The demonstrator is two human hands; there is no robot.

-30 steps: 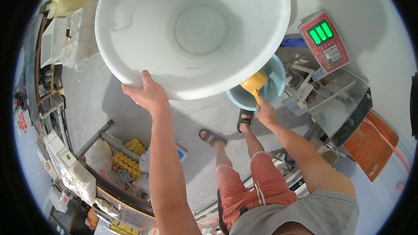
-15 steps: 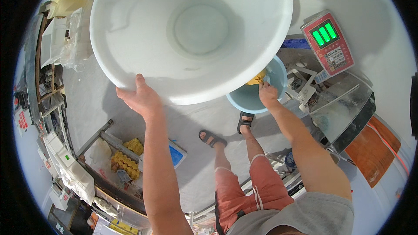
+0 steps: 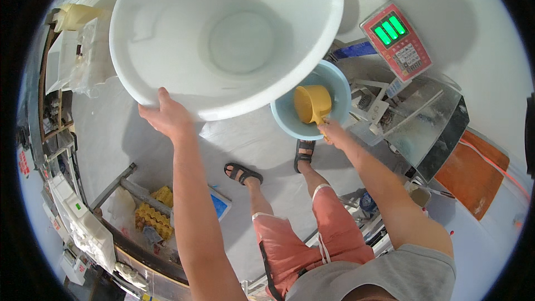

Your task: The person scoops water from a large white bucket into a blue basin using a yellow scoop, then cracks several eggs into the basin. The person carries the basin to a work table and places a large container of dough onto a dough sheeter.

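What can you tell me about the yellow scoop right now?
The yellow scoop has a deep, round cup and a slim handle of the same colour, and looks like smooth plastic. It is tilted, its open mouth turned toward the camera and the picture's left. The right hand grips the handle. The cup shows within the outline of the light blue bucket; whether they touch, or the scoop holds anything, I cannot tell.

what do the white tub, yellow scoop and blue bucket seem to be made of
Tub: probably plastic, smooth and fairly matte; even white with a thick rounded rim. Scoop: likely plastic, smooth; one solid yellow all over. Bucket: probably plastic, smooth; even pale blue, though coated metal is possible.
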